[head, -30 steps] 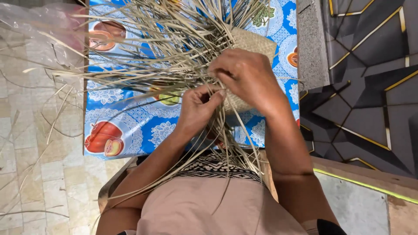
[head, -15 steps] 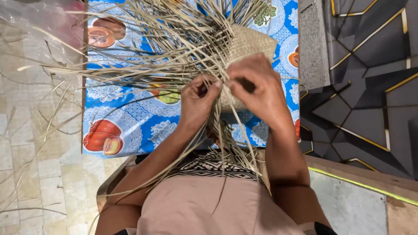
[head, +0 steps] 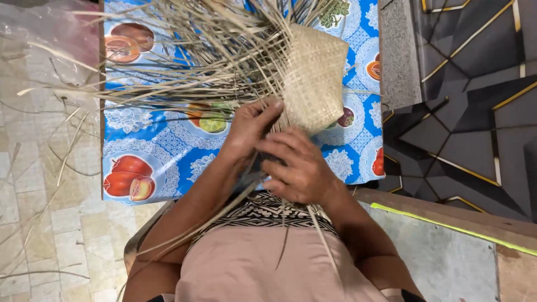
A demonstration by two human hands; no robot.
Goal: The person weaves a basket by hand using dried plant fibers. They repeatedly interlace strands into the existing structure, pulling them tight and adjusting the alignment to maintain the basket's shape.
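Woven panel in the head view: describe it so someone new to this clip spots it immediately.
Find the blue fruit-print tablecloth on the table. Above the two hands, near the cloth's right side, sits the woven panel, a tan, tight-plaited patch. Unlike the loose straw strips fanning leftward from it, its surface is closed and even.

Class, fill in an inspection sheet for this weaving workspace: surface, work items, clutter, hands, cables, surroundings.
Surface: blue fruit-patterned tablecloth over a table.
Job's things: pale woven panel, its unwoven straw strands fanning left.
Clutter: stray straw pieces on the tiled floor.
Grips: left hand pinches strands at the panel's edge; right hand closed over strands below.
Cables: nothing seen.
Surroundings: dark geometric flooring to the right.
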